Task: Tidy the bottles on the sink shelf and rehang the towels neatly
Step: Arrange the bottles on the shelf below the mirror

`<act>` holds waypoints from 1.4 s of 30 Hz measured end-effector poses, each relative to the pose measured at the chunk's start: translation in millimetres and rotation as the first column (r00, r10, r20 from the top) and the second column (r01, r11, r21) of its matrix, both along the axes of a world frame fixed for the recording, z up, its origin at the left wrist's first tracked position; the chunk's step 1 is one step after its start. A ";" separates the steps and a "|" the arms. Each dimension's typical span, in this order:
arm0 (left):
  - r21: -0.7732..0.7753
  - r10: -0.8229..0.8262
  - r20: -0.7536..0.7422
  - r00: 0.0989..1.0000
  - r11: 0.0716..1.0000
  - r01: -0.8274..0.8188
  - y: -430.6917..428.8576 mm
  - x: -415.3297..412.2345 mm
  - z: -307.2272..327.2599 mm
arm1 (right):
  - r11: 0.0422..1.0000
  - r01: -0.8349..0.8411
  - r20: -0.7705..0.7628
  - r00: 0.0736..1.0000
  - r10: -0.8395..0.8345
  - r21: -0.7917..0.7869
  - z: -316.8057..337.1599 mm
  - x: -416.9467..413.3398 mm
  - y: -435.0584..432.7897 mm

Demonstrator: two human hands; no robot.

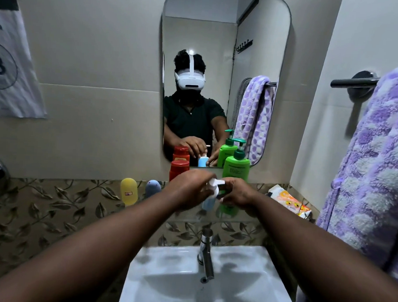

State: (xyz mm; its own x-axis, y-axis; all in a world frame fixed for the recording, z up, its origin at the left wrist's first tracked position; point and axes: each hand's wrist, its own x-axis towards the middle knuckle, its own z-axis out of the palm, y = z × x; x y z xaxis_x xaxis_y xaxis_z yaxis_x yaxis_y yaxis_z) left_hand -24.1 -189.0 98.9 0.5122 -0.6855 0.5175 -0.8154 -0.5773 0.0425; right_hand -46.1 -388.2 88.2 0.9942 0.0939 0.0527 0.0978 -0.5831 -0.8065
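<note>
On the glass sink shelf [190,215] under the mirror, my left hand [188,188] grips the white pump head of a small blue bottle [209,202]. My right hand [236,193] curls round the lower part of the same bottle from the right. Behind it stands a green pump bottle [236,166]; a red bottle [179,168] stands to the left. Further left are a yellow bottle [129,191] and a grey-blue bottle [153,187]. A purple and white towel [370,163] hangs from the rail [351,83] at the right.
A mirror [223,49] hangs above the shelf. The white basin [165,279] with a chrome tap [206,254] lies below my arms. An orange packet [289,201] lies at the shelf's right end. A paper sign [12,69] is stuck to the left wall.
</note>
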 end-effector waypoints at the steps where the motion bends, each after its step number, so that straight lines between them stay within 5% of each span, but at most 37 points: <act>1: -0.026 0.027 -0.068 0.997 0.999 -0.029 -1.5 3.2 6.7 | 0.999 0.010 -0.008 1.000 -0.010 0.037 -1.7 -0.3 -0.5; 13: 0.103 0.271 -0.271 0.924 0.962 -0.252 -26.9 37.5 49.4 | 0.978 0.188 0.017 0.982 -0.190 0.091 -28.7 17.8 20.2; 19: 0.194 0.329 -0.237 0.914 0.938 -0.287 -34.8 50.9 60.4 | 0.958 0.277 0.020 0.960 -0.279 0.073 -41.1 24.7 32.4; 26: 0.358 0.328 0.056 0.943 0.875 -0.326 -39.2 57.1 67.6 | 0.930 0.366 0.055 0.928 -0.368 0.035 -47.2 27.4 37.5; 35: 0.364 0.344 -0.005 0.939 0.875 -0.319 -36.6 68.2 70.9 | 0.869 0.486 0.084 0.874 -0.479 -0.096 -47.1 24.5 41.7; 42: 0.362 0.334 -0.076 0.940 0.887 -0.286 -38.5 64.2 76.3 | 0.818 0.573 0.146 0.815 -0.561 -0.054 -57.0 3.0 31.4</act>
State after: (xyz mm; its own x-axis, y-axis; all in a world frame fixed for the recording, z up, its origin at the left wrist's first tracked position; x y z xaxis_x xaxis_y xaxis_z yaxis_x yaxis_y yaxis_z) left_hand 40.0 -227.5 175.2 0.7745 -0.6021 0.1941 -0.5932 -0.7978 -0.1076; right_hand -43.1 -356.8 31.2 0.8590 -0.4745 0.1922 -0.1825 -0.6346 -0.7510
